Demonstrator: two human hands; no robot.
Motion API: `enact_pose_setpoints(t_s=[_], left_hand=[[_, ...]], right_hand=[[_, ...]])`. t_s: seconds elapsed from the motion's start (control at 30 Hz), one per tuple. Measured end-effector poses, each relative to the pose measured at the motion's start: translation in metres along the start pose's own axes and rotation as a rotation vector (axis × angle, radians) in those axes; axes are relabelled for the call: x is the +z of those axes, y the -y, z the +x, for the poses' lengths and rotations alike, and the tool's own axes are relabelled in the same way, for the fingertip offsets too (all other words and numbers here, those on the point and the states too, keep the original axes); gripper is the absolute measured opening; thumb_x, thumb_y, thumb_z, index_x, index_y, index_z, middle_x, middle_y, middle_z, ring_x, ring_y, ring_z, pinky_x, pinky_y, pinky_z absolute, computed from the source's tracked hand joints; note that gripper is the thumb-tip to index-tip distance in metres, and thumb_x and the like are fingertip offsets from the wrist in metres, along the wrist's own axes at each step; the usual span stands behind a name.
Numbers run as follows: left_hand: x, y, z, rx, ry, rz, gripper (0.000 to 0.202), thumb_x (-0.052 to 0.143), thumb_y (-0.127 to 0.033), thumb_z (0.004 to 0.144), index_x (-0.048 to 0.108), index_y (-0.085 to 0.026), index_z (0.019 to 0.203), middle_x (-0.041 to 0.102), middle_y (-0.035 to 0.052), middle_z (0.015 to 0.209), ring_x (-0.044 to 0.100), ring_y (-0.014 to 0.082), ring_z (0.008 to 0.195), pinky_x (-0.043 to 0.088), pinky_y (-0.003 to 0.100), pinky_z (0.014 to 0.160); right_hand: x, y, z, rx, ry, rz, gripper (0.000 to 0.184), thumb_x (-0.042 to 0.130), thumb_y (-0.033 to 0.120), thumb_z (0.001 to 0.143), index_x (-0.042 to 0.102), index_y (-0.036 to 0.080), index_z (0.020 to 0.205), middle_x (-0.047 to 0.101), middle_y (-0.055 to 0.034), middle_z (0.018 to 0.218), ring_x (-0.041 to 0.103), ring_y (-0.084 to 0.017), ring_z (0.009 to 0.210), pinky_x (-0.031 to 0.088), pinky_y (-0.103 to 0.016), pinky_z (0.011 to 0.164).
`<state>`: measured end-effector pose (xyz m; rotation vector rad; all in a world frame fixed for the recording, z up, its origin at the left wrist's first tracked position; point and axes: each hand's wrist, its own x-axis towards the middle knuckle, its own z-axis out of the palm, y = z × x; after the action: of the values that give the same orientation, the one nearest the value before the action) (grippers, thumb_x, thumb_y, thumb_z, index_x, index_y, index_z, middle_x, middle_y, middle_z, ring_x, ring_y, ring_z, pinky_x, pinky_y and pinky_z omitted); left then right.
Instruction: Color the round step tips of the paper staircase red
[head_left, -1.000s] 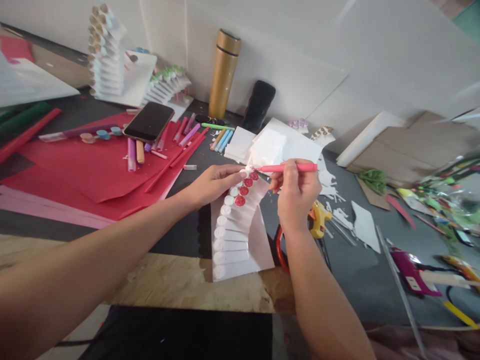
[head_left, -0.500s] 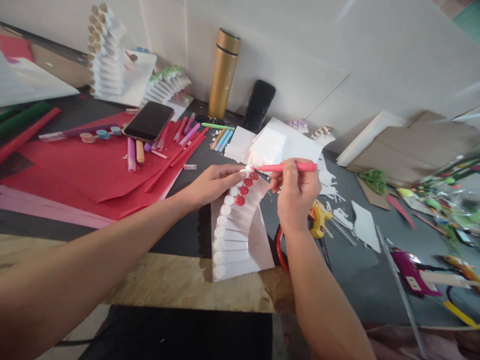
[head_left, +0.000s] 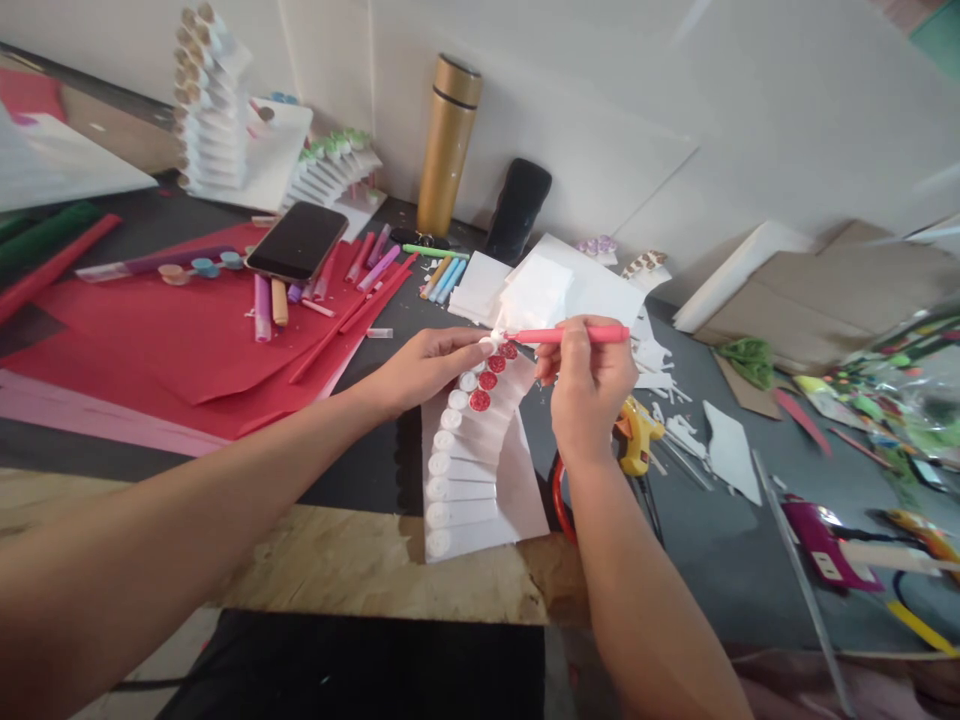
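My right hand [head_left: 592, 385] pinches a pink felt-tip pen [head_left: 577, 335], its tip against the far end of a white paper staircase model [head_left: 472, 455]. Round white discs line the model's left edge, and several discs near the far end are coloured red [head_left: 487, 381]. With fingers closed on the model's far end, my left hand [head_left: 439, 370] steadies it; the fingertips partly cover the discs there. The model stands on a white card base [head_left: 521, 500] at the table's front edge.
Red sheets [head_left: 172, 350] with loose pens and a phone [head_left: 298, 243] lie to the left. Behind stand a gold flask [head_left: 448, 150] and a black case [head_left: 517, 210]. White card [head_left: 540, 295] lies beyond the model. A yellow glue gun [head_left: 637, 435] is beside my right wrist.
My right hand and the pink pen have shifted very slightly left. My left hand and the staircase model stay in place.
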<state>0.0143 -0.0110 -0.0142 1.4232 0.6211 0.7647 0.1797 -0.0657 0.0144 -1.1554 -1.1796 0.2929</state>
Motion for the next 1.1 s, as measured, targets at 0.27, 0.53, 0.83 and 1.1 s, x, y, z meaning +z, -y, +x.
enact_pose_setpoints(t_s=[0.27,0.53,0.83,1.1], left_hand=[[0.0,0.0001,0.0001,0.016,0.001,0.01,0.05,0.061,-0.054,0.088,0.07,-0.017,0.121,0.074,0.0074,0.099,0.067,0.0183,0.088,0.051,0.029,0.077],[0.0013,-0.0029,-0.0014,0.023,-0.016,0.025,0.053,0.062,-0.056,0.086,0.071,-0.015,0.118,0.075,0.0087,0.096,0.068,0.02,0.086,0.053,0.03,0.075],[0.0007,-0.0014,-0.0006,0.015,-0.01,0.007,0.05,0.064,-0.053,0.086,0.071,-0.017,0.12,0.075,0.0082,0.1,0.068,0.0205,0.09,0.052,0.031,0.079],[0.001,-0.0016,-0.0007,0.001,-0.007,-0.01,0.051,0.063,-0.054,0.087,0.071,-0.017,0.12,0.075,0.0081,0.102,0.068,0.019,0.09,0.051,0.028,0.076]], right_hand=[[-0.0005,0.0016,0.0001,0.004,0.003,-0.027,0.017,0.054,0.036,0.092,0.054,0.021,0.084,0.059,0.007,0.06,0.056,-0.006,0.045,0.048,-0.023,0.049],[-0.0006,0.0008,-0.0002,-0.003,0.001,-0.009,0.016,0.055,0.034,0.092,0.055,0.021,0.083,0.053,0.0087,0.054,0.055,-0.007,0.043,0.047,-0.023,0.048],[-0.0013,0.0003,0.0008,0.012,-0.014,0.0,0.015,0.056,0.033,0.091,0.056,0.02,0.082,0.056,0.0077,0.056,0.055,-0.007,0.043,0.047,-0.022,0.046],[-0.0006,-0.001,0.0003,0.002,-0.012,-0.006,0.015,0.055,0.033,0.091,0.056,0.021,0.082,0.056,0.0078,0.057,0.054,-0.006,0.043,0.047,-0.022,0.046]])
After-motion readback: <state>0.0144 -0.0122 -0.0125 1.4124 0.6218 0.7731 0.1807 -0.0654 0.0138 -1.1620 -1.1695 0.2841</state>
